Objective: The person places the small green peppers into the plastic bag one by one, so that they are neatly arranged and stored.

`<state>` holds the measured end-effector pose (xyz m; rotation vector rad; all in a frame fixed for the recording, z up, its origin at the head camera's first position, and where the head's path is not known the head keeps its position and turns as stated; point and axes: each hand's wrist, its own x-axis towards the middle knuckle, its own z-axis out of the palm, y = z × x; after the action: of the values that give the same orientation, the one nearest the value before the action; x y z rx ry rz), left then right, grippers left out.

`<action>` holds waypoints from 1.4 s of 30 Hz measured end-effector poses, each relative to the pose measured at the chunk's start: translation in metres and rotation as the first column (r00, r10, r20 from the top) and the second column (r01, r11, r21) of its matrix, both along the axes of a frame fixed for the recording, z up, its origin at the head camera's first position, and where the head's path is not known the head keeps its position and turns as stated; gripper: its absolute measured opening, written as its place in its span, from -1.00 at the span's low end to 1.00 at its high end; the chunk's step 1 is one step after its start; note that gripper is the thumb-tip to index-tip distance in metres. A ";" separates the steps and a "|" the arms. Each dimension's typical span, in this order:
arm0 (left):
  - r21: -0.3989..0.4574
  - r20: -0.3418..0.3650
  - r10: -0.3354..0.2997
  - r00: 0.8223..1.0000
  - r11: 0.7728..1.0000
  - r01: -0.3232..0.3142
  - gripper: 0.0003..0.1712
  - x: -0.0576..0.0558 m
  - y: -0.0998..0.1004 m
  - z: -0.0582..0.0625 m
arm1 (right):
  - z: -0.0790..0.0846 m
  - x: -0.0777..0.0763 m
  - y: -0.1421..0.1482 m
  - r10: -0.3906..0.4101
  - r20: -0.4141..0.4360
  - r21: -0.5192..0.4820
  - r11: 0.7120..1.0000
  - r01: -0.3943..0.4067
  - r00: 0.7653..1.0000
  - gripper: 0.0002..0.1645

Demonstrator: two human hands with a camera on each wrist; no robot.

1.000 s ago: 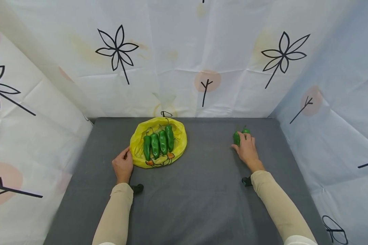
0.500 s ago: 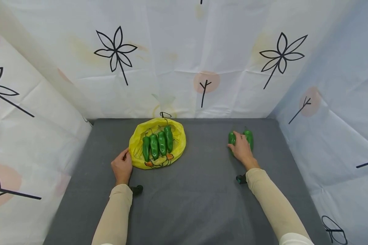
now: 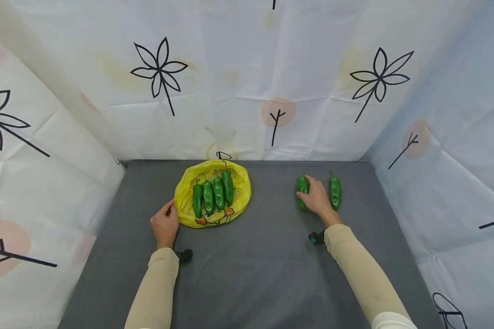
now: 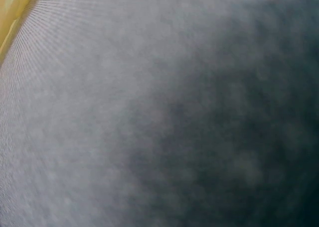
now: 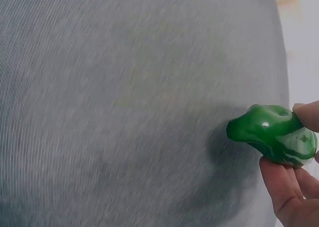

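A yellow plastic bag [image 3: 240, 208] lies opened out at the left of the table, with several green peppers [image 3: 208, 197] side by side in it. At its left edge my left hand [image 3: 164, 226] pinches the rim between thumb and fingers. On the right, my right hand [image 3: 318, 199] grips a green pepper [image 3: 302, 185] between thumb and fingers. The right wrist view shows this glossy pepper [image 5: 269, 132] held over the grey cloth, its shadow beside it. Another green pepper [image 3: 335, 193] lies on the table just right of that hand.
A dark grey cloth [image 3: 247, 269] covers the table. White curtains [image 3: 238, 68] with leaf drawings hang behind it and along both sides. In the left wrist view only blurred cloth and a corner of the yellow bag [image 4: 12, 13] show.
My right hand has moved left with one pepper, leaving the other pepper lying to its right in full view. The left hand stays at the bag's rim.
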<state>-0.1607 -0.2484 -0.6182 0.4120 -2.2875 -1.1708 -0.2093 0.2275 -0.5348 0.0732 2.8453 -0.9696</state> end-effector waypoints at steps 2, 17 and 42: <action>0.001 0.001 0.000 1.000 1.000 0.000 -0.70 0.000 -0.001 -0.001 | 0.001 -0.001 -0.004 0.010 -0.011 -0.010 1.000 -0.010 1.000 -0.09; 0.012 0.010 0.009 1.000 1.000 -0.009 -0.70 0.003 0.001 0.004 | 0.010 -0.003 -0.039 0.041 -0.049 -0.145 0.988 -0.047 0.998 -0.07; 0.021 -0.020 0.005 1.000 1.000 -0.005 -0.71 -0.003 0.000 0.001 | 0.021 -0.008 -0.094 0.084 -0.068 -0.287 0.953 -0.100 0.994 -0.07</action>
<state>-0.1640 -0.2479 -0.6174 0.4112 -2.2574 -1.1921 -0.2172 0.1330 -0.5138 -0.1175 2.6909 -1.3743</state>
